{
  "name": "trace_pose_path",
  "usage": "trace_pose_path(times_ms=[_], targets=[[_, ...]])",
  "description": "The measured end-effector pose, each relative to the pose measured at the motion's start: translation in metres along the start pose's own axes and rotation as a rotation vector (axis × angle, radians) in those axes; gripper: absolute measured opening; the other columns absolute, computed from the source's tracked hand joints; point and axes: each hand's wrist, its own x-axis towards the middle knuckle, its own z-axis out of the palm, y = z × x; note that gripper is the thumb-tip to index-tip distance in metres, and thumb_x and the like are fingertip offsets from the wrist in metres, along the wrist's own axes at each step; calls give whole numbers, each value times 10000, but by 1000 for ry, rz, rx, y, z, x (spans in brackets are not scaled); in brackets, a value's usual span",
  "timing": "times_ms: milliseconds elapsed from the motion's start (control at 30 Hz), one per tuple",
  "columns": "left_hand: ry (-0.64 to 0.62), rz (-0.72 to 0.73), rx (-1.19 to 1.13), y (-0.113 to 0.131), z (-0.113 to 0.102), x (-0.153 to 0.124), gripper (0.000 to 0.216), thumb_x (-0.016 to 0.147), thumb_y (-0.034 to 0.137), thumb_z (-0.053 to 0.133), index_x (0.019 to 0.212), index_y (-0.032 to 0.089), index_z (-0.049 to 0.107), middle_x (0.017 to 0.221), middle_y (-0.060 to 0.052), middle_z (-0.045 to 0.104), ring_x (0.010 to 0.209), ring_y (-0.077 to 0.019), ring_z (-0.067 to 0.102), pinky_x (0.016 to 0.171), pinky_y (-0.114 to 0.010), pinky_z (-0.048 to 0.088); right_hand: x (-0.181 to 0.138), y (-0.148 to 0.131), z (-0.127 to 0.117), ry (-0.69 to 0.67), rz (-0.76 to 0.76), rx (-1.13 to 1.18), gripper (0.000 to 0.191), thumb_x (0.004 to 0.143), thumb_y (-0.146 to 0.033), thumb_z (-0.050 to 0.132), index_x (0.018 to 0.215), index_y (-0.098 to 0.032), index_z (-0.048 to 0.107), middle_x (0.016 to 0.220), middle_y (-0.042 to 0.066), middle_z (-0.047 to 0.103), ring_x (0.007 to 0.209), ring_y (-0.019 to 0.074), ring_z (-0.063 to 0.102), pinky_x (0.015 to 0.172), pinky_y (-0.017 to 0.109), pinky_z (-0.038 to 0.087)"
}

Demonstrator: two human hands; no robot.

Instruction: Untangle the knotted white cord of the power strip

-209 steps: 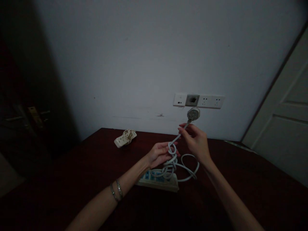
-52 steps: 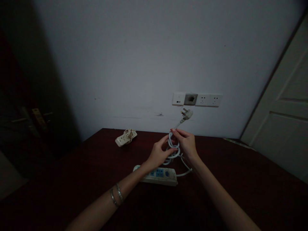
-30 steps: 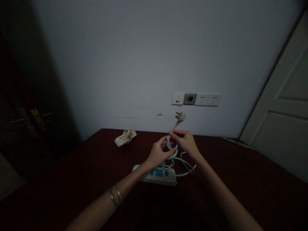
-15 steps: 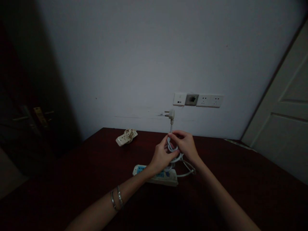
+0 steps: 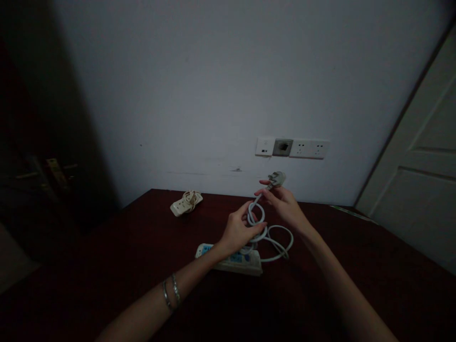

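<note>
A white power cord [image 5: 264, 214] is looped in the air above the table, and my left hand [image 5: 240, 229] is closed on its coils. My right hand [image 5: 285, 204] grips the cord just below the three-pin plug [image 5: 277, 178], whose pins point up and left. Under my left wrist lies a white power strip [image 5: 245, 267] with blue socket faces, partly hidden by the forearm. Its cord leaves the right end and curves in a loose loop on the tabletop.
A second, smaller power strip [image 5: 181, 207] with its cord wrapped round it lies at the back left of the dark red table [image 5: 142, 266]. Wall sockets [image 5: 309, 148] sit above the table's back edge. Doors stand on the left [image 5: 59, 175] and right [image 5: 423, 161].
My right hand has moved up and right from the coils to the plug end. The plug has tilted over to the right, and the knot-like loop shows more openly. My left hand stays put.
</note>
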Motion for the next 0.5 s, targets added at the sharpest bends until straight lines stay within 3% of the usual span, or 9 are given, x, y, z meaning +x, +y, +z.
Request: trace_pose_path(times_ms=[133,233,333,500], targets=[[-14,1,-13,-2,0,0,612,634,290,708,1196,165,498,756,4,528,650,-84,517,661,-236,478,-3,-4,-8,-93,50,-7,383,762,-409,537,1072,-189,582,870,57,646,792,181,602,731,323,472],[-18,-7,-25,-4,0,0,613,632,305,710,1189,159,499,759,4,527,637,-81,516,643,-238,477,-2,-4,-14,-129,7,-62,377,805,-434,484,1051,-174,602,894,79,656,812,192,606,773,349,467],[-46,-24,-56,-6,-1,1,652,616,300,724,1203,156,481,774,2,529,635,-79,520,636,-240,476,0,-6,-18,-68,-74,-131,362,774,-426,545,997,-152,624,848,92,671,805,207,611,763,362,468],[-91,-12,-53,-8,-3,1,667,606,273,731,1209,159,470,802,-6,543,677,-89,541,683,-261,483,1,-10,-19,68,-82,-22,347,660,-372,679,920,-149,622,855,88,680,794,208,632,704,333,493]])
